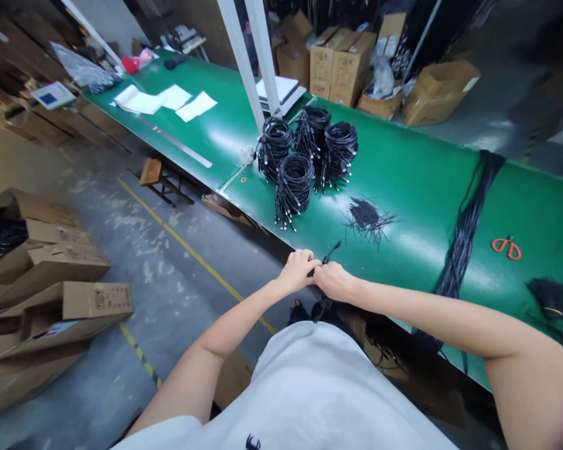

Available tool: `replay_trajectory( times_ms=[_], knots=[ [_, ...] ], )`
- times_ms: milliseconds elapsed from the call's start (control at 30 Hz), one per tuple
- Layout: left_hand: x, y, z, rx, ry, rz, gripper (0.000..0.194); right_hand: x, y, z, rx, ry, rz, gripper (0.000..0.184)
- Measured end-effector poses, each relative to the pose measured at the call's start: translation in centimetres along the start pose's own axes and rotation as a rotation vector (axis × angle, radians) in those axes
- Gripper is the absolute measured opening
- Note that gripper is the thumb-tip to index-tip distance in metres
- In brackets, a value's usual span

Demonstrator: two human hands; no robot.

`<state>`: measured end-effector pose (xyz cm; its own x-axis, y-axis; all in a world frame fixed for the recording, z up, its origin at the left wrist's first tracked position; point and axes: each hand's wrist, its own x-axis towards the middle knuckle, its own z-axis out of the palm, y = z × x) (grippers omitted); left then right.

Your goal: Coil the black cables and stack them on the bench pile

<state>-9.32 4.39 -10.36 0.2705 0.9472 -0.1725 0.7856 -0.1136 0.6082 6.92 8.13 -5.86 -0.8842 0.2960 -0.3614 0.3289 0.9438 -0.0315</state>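
At the near edge of the green table (422,209), the left hand (298,272) and the right hand (335,281) are both gripping a black cable (331,252), fingers curled around it, with the left sitting at nine o'clock from the right. The cable's protruding end is pointing toward one o'clock, nearer the right hand, and a heap of thin black ties (364,214) is lying farther out, also around one o'clock.

Grn tbl (413,169), blk cable coils (294,187), orng scissors (507,247)
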Motion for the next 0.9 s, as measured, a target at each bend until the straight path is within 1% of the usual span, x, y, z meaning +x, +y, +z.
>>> replay_trajectory(
  times_ms=[67,133,167,233,267,300,333,367,400,433,500,533,567,600,633,667,733,767,800,833,867,900],
  knots=[
    [1.1,0.1,0.6,0.058,-0.022,0.004,0.02,-0.1,0.1,0.8,-0.02,-0.02,-0.016,0.025],
    [1.9,0.9,1.7,0.02,-0.058,-0.058,0.012,0.0,0.9,1.2,-0.04,-0.028,-0.017,0.026],
    [2.0,1.5,2.5,0.014,-0.055,-0.111,0.009,0.1,1.4,1.4,-0.049,-0.026,-0.01,0.027],
    [1.4,3.1,4.2,0.009,0.027,-0.2,0.013,0.4,2.8,1.5,-0.066,-0.014,0.015,0.025],
    [0.8,3.8,4.9,-0.017,0.072,-0.205,0.018,0.5,3.6,1.5,-0.074,-0.003,0.028,0.023],
    [0.1,4.4,5.4,-0.065,0.098,-0.176,0.022,0.5,4.2,1.5,-0.082,0.01,0.036,0.022],
    [-0.6,4.8,5.7,-0.13,0.093,-0.113,0.024,0.4,4.8,1.5,-0.09,0.022,0.038,0.021],
    [-1.2,5.0,5.6,-0.186,0.083,-0.053,0.023,0.3,5.2,1.5,-0.097,0.034,0.03,0.02],
    [-1.6,5.0,5.2,-0.212,0.107,-0.034,0.023,0.1,5.5,1.5,-0.101,0.042,0.015,0.021],
    [-1.6,4.7,4.6,-0.202,0.159,-0.048,0.024,-0.1,5.6,1.5,-0.105,0.054,-0.012,0.023],
    [-0.5,3.9,3.0,-0.154,0.282,-0.153,0.032,-0.4,5.7,1.5,-0.126,0.099,-0.109,0.029],
    [0.5,3.5,2.4,-0.156,0.299,-0.216,0.036,-0.5,5.8,1.4,-0.139,0.132,-0.164,0.032],
    [1.7,3.2,2.0,-0.181,0.27,-0.267,0.036,-0.5,5.9,1.4,-0.145,0.161,-0.207,0.034],
    [3.0,3.1,2.0,-0.227,0.212,-0.311,0.032,-0.4,6.1,1.4,-0.131,0.178,-0.226,0.035],
    [4.1,3.3,2.4,-0.278,0.162,-0.358,0.025,-0.3,6.5,1.4,-0.101,0.18,-0.215,0.035],
    [5.1,3.7,3.0,-0.318,0.139,-0.399,0.02,-0.2,6.9,1.5,-0.059,0.167,-0.177,0.033],
    [6.2,5.0,4.8,-0.364,0.165,-0.433,0.024,-0.1,7.9,1.8,0.021,0.13,-0.079,0.03],
    [6.3,5.7,5.8,-0.469,0.195,-0.435,0.029,-0.1,8.3,2.1,0.048,0.118,-0.04,0.028],
    [6.3,6.3,6.6,-0.665,0.222,-0.451,0.035,-0.2,8.6,2.4,0.066,0.112,-0.008,0.027],
    [6.2,6.8,7.3,-0.92,0.24,-0.482,0.039,-0.3,8.8,2.6,0.085,0.111,0.017,0.027],
    [6.0,7.0,7.7,-1.192,0.248,-0.526,0.037,-0.4,8.9,2.8,0.114,0.112,0.042,0.027],
    [6.0,7.0,7.8,-1.432,0.248,-0.576,0.03,-0.4,8.9,2.9,0.15,0.115,0.068,0.028]
  ],
)
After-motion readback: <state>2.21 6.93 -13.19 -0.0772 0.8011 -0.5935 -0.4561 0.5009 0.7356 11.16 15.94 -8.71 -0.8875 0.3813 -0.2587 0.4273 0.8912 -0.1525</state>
